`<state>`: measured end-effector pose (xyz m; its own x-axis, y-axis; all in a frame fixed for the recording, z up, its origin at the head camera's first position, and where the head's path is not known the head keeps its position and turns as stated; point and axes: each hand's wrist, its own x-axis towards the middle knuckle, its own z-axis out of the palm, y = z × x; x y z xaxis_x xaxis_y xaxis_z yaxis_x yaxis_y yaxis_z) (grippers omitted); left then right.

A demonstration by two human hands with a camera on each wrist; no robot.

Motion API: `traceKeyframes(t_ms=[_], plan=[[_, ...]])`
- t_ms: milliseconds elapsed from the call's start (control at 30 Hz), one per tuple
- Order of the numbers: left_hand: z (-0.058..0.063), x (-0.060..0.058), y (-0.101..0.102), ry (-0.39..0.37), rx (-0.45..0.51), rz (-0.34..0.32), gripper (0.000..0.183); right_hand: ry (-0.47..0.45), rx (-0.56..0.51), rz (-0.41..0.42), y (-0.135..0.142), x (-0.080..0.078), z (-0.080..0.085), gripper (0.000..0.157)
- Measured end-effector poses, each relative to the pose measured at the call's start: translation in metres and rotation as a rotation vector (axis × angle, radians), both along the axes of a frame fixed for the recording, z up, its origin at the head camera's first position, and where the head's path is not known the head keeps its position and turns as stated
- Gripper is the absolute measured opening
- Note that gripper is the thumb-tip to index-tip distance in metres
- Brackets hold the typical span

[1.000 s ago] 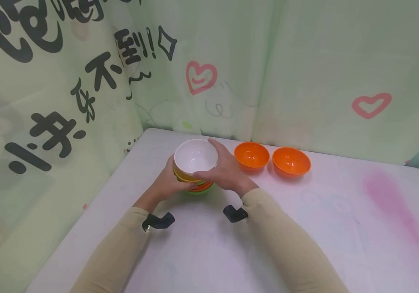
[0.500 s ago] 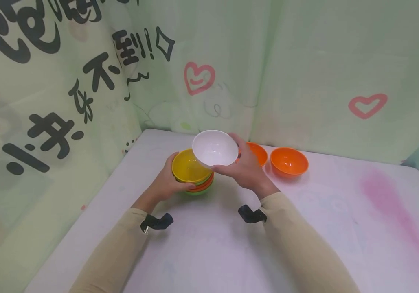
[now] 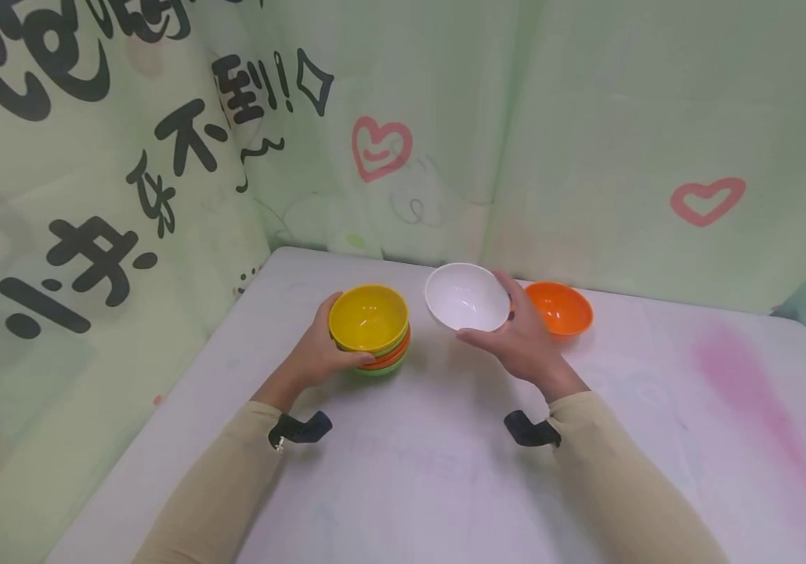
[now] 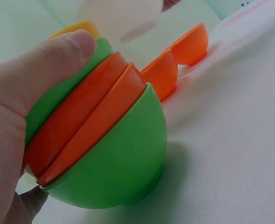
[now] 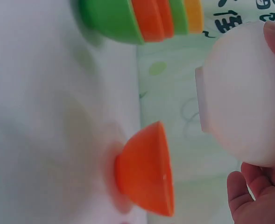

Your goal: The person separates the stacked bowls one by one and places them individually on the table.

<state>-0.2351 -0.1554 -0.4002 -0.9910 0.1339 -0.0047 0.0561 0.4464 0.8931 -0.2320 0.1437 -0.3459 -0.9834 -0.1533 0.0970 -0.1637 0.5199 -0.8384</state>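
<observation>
My left hand [image 3: 325,348] grips the side of a stack of nested bowls, its thumb across the upper ones. A yellow bowl [image 3: 369,319] tops the stack. Below it the left wrist view shows a green bowl [image 4: 53,100], two orange bowls [image 4: 93,119] and a larger green bowl [image 4: 123,154] at the bottom, on the table. To the right, my right hand [image 3: 525,337] holds a white bowl [image 3: 468,298] by its rim, mouth up. The right wrist view shows this white bowl's outside [image 5: 242,98] and foot, raised off the table.
An orange bowl [image 3: 559,309] stands upright near the table's back edge, partly behind my right hand. The left wrist view shows a second orange bowl [image 4: 161,77] beside it, which the white bowl hides from the head view. Printed curtains hang behind the white-covered table [image 3: 388,486].
My right hand has lifted the white bowl off the stack and carried it right, in front of the orange bowls, uncovering the yellow bowl. The left hand has stayed on the stack.
</observation>
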Motion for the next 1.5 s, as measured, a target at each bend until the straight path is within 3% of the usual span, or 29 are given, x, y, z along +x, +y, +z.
traceKeyframes(t_ms=[300,633,1133,1500], plan=[[0.0,0.0,0.001,0.002,0.004,0.006,0.12,-0.016,0.092,-0.03,0.016,0.011,-0.025,0.108],[0.001,0.001,0.001,0.009,0.004,0.003,0.117,-0.008,0.107,-0.023,0.018,0.017,-0.047,0.105],[0.003,0.003,0.0,0.003,0.011,-0.004,0.118,-0.071,0.138,0.011,0.016,0.017,-0.064,0.108],[0.003,0.005,-0.002,-0.004,0.014,-0.006,0.118,-0.075,0.103,0.001,0.013,0.015,-0.062,0.109]])
